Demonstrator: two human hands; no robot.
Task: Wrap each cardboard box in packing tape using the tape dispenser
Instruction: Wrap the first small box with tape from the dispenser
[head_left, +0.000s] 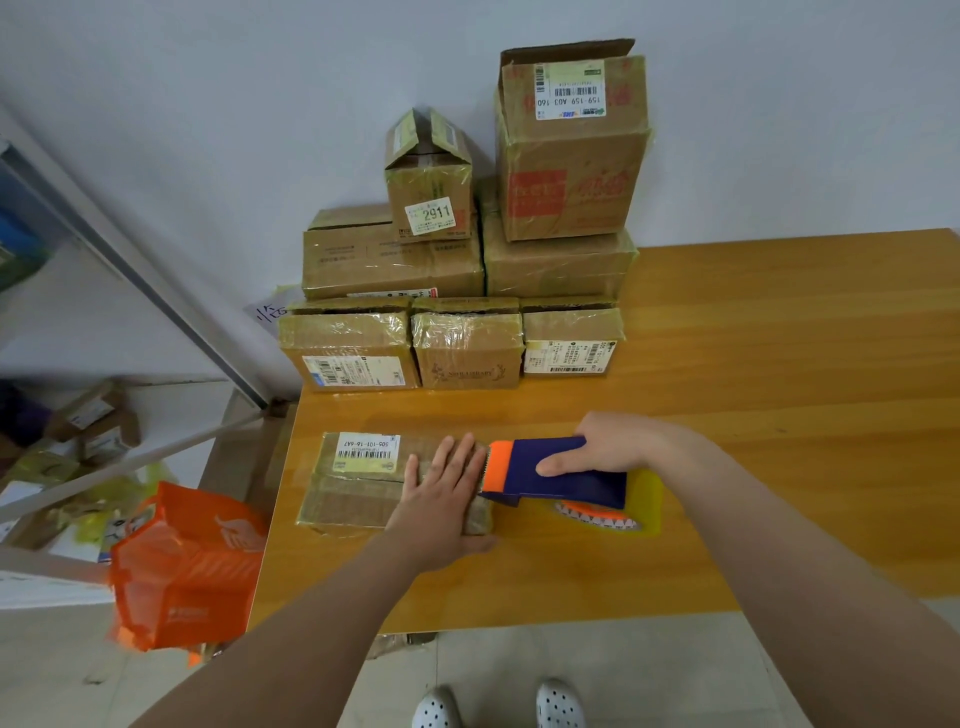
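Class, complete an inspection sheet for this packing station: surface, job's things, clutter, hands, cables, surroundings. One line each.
Surface: wooden table, glossy, set against the wall.
Job's things: box lying flat near the front edge, label on top; dispenser with its orange end at the box's right end; stack of taped boxes at the back.
Clutter: orange bag left of the table; floor boxes further left.
Hands: left hand flat on the box; right hand grips the dispenser.
Cables: nothing seen.
Surroundings: white wall; metal frame at left.
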